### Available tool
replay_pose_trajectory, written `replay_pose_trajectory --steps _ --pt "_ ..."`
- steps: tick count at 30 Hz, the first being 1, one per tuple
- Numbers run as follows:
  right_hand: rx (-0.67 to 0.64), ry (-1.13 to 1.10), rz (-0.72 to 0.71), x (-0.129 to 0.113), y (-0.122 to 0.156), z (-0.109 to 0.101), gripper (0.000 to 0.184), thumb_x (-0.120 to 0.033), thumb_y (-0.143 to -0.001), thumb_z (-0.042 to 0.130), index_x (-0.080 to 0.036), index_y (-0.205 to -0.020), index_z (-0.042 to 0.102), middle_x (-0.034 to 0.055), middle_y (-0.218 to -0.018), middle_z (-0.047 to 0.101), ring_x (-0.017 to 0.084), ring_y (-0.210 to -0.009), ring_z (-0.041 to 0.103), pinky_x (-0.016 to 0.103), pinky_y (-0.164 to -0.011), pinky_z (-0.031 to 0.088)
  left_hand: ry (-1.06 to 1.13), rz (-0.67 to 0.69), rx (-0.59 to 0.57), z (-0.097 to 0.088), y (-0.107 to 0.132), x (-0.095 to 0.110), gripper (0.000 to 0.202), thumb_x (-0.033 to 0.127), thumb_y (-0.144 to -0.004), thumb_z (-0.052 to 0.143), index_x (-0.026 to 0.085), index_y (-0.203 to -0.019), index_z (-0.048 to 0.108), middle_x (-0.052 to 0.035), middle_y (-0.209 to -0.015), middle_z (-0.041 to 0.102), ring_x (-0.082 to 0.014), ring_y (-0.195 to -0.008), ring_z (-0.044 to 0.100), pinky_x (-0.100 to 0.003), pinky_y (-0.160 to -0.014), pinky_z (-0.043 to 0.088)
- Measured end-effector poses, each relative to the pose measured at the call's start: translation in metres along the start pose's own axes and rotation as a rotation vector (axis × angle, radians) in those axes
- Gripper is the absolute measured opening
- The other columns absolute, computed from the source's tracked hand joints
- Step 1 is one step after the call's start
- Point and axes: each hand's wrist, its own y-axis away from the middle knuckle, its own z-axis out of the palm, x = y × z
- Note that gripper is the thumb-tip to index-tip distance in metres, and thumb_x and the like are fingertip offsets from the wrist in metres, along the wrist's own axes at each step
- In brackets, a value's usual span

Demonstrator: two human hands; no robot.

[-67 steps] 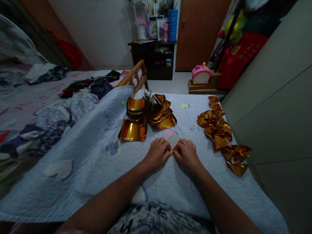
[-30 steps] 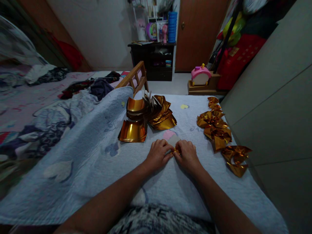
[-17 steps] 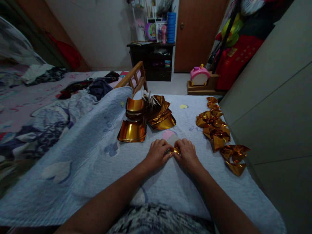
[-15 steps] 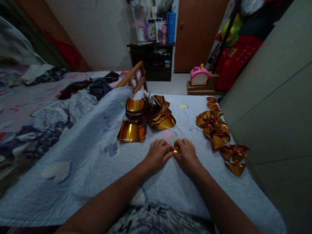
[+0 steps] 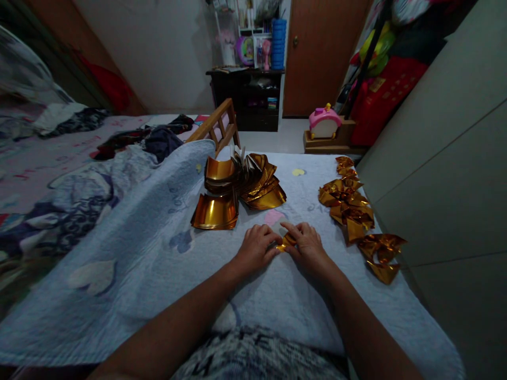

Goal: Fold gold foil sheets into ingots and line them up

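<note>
Between my two hands is a small sheet of gold foil paper, partly rolled or folded and mostly hidden by the fingers. My left hand pinches its left side between thumb and fingertips. On the other side my right hand grips it with the thumb below, its index finger stretched over the top. Beyond my hands lie fanned stacks of gold foil sheets, some with pale backs. To the right, several folded gold foil pieces form a loose row along the edge.
A light blue quilted cover spreads under everything. Its left side rises toward a wooden rail and a bed with rumpled cloth. A pale cabinet borders the right edge. A pink toy stands beyond the far edge.
My right index finger has lifted and stretched forward, and more gold shows beneath it. The grey backing of the sheet shows less. My left hand has barely moved.
</note>
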Motion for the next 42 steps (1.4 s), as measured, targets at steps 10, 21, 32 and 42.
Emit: replay_pose_trajectory --steps 10,21,32,42 --pt "0.051 -0.106 -0.074 0.007 0.002 -0.005 0.072 -0.022 -0.083 0.067 -0.025 -0.15 0.04 0.0088 -0.113 0.06 0.024 -0.101 0.054 0.036 -0.089 0.042 -0.004 -0.001 0.0 0.0 0.0 -0.002 0.021 0.032 -0.089 0.069 0.028 -0.109 0.071 -0.005 -0.108 0.062 -0.0253 -0.106 0.051 -0.039 -0.09 0.037" --pt "0.22 0.073 0.114 0.005 -0.01 0.003 0.013 -0.025 -0.092 0.054 -0.019 -0.094 0.065 0.0098 -0.099 0.062 0.025 -0.097 0.053 0.035 -0.086 0.038 0.004 0.076 0.047 0.005 0.001 -0.005 0.017 0.029 -0.094 0.061 0.026 -0.106 0.073 -0.0056 -0.104 0.063 -0.024 -0.104 0.052 -0.039 -0.091 0.038" --pt "0.225 0.162 0.189 -0.007 -0.01 0.007 0.011 -0.024 -0.089 0.058 -0.019 -0.097 0.062 0.0106 -0.104 0.058 0.028 -0.1 0.049 0.037 -0.082 0.035 0.002 0.112 0.088 0.008 -0.001 -0.004 0.014 0.026 -0.092 0.061 0.024 -0.101 0.072 -0.0071 -0.105 0.061 -0.0242 -0.104 0.053 -0.04 -0.092 0.041" --pt "0.231 0.101 0.201 -0.005 -0.015 0.008 0.015 -0.026 -0.088 0.059 -0.02 -0.101 0.065 0.0108 -0.107 0.058 0.028 -0.101 0.049 0.037 -0.081 0.035 0.006 0.121 0.127 0.008 -0.001 -0.004 0.013 0.023 -0.089 0.064 0.023 -0.1 0.072 -0.0076 -0.108 0.06 -0.0252 -0.106 0.051 -0.04 -0.094 0.041"
